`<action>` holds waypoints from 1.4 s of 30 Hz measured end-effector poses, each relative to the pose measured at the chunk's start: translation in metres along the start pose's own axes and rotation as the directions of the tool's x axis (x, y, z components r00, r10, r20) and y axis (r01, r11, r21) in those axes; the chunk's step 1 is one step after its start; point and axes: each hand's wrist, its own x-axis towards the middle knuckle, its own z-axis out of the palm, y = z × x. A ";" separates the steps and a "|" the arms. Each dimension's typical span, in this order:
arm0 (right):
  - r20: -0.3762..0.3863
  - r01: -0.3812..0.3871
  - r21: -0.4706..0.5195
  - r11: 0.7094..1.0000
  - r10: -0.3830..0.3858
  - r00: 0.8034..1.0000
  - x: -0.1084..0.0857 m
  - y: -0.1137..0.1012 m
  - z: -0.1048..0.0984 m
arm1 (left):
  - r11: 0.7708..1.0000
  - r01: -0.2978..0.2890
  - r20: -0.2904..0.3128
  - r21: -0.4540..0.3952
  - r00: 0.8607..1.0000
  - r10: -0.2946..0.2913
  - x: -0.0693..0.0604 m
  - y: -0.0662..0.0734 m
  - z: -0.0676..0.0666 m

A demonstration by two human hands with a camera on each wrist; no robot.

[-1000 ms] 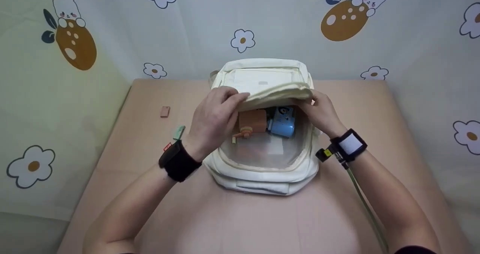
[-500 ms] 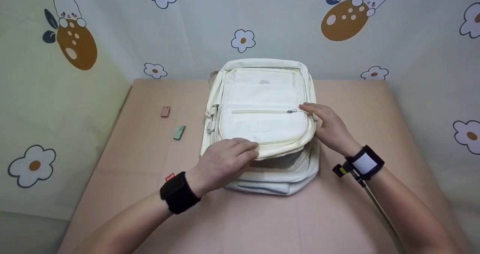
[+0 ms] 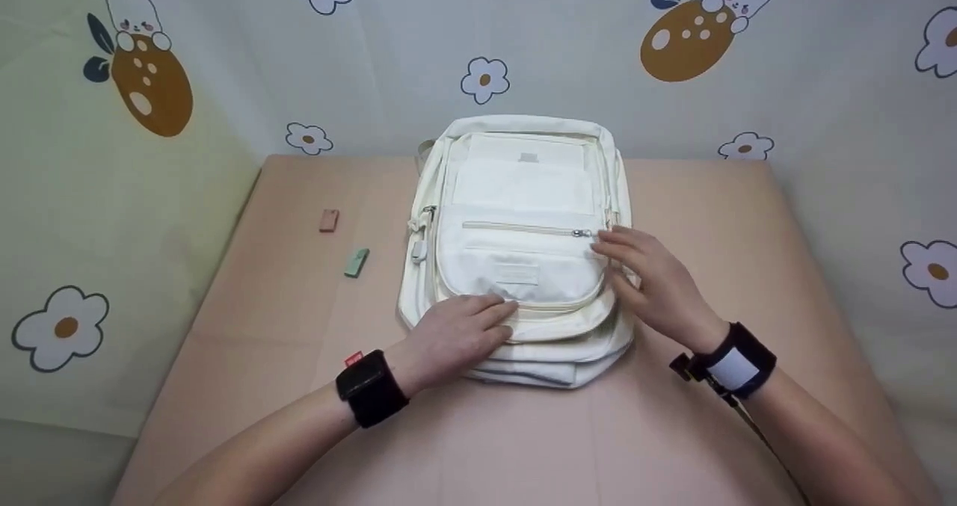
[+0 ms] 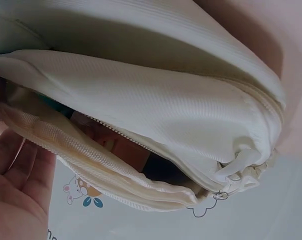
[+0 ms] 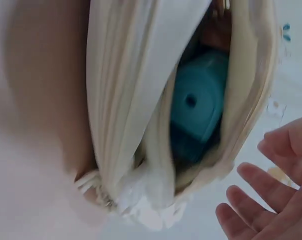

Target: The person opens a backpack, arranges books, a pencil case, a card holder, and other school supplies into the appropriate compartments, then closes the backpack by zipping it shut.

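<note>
A cream-white backpack point(image 3: 523, 192) lies on the table with its front panel folded down over the main compartment. My left hand point(image 3: 460, 334) holds the lower edge of this front flap point(image 4: 101, 155), fingers on its outer side; the thumb is mostly hidden. The zipper gap stays parted, and orange-brown and dark things show inside in the left wrist view. My right hand point(image 3: 662, 282) is at the bag's right side with its fingers loosely extended, apart from the flap in the right wrist view. That view also shows a teal-blue object point(image 5: 198, 100) inside the opening.
Left of the bag, a small pink block point(image 3: 329, 220) and a small green block point(image 3: 357, 262) lie on the pinkish table point(image 3: 284, 386). A patterned cloth wall point(image 3: 389, 57) stands behind. A cable runs along the right forearm.
The front flap has come down from its raised position, covering the orange-brown and blue things seen inside. Both hands have moved toward the person; the right hand has let go of the flap.
</note>
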 end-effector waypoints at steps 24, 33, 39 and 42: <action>0.279 0.426 -0.267 0.865 -0.354 0.893 0.017 -0.067 0.068 | 0.955 0.066 -0.218 -0.289 0.967 -0.132 -0.001 -0.027 -0.012; 0.400 0.410 -0.308 0.858 -0.274 0.875 0.037 -0.081 0.071 | 0.725 0.574 -0.096 -0.380 0.755 -0.648 -0.004 -0.102 -0.028; 0.390 0.455 -0.413 0.789 -0.298 0.871 0.051 -0.092 0.074 | 0.559 0.753 0.197 -0.347 0.641 -0.742 0.001 -0.136 -0.013; 0.417 0.470 -0.426 0.773 -0.293 0.860 0.061 -0.097 0.075 | 0.528 0.780 0.273 -0.335 0.617 -0.738 0.002 -0.143 -0.004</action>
